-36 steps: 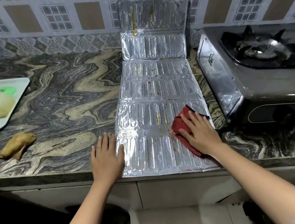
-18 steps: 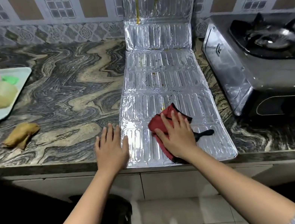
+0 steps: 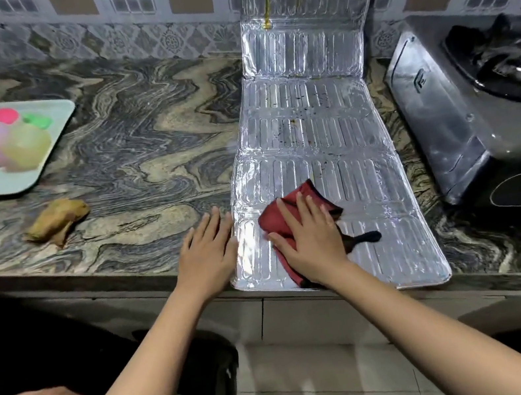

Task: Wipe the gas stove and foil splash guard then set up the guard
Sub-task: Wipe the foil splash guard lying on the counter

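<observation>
While the foil splash guard lies mostly flat on the marbled countertop, its long axis runs from the counter's front edge straight back to the tiled wall, where the far panels fold upward and lean against the tiles. Two yellowish streaks run down the upright part, and small dark specks dot the middle panel. The right hand rests palm down with fingers spread flat, pressing a red cloth onto the nearest panel, left of its centre; it pins the cloth rather than closing around it, and a dark tail of the cloth pokes out to the right. The left hand lies open and flat on the counter, fingers together, touching the guard's left edge near the front corner. Just to the right of the guard stands the gas stove, its steel side facing the foil and its black burner toward the wall. Well to the left sits a pale tray holding blurred coloured items, with a crumpled tan rag lying between tray and counter edge.
</observation>
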Tool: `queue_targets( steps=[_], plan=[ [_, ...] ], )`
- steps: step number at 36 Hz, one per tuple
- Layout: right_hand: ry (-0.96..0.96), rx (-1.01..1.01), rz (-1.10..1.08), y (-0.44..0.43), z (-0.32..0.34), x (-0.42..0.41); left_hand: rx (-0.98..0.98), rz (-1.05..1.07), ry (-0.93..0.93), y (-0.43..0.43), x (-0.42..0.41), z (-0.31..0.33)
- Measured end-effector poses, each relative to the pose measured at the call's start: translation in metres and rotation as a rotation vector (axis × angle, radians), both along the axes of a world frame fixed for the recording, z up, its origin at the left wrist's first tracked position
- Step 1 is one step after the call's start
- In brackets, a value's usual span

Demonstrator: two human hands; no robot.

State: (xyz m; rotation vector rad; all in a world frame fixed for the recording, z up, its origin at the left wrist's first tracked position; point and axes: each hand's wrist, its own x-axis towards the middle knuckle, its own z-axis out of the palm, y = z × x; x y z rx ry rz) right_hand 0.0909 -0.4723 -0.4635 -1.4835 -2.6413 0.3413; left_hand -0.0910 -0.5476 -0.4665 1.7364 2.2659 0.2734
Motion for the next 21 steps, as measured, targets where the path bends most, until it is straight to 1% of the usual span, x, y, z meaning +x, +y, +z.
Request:
queue_targets(
  steps=[6,12,15,21],
  plan=[
    [0.018,-0.014,0.071,-0.003,0.002,-0.039,0.006,-0.039,0.0,0.0,-0.005,-0.004],
    [-0.011,-0.018,0.141,0.032,0.0,-0.062,0.028,-0.017,0.058,-0.002,0.002,-0.006],
    [-0.033,-0.012,0.15,0.051,0.001,-0.056,0.028,-0.003,0.078,-0.002,0.003,-0.008],
    [-0.064,0.01,0.067,0.073,0.004,-0.007,0.021,0.003,0.044,-0.003,0.005,-0.007]
  ],
)
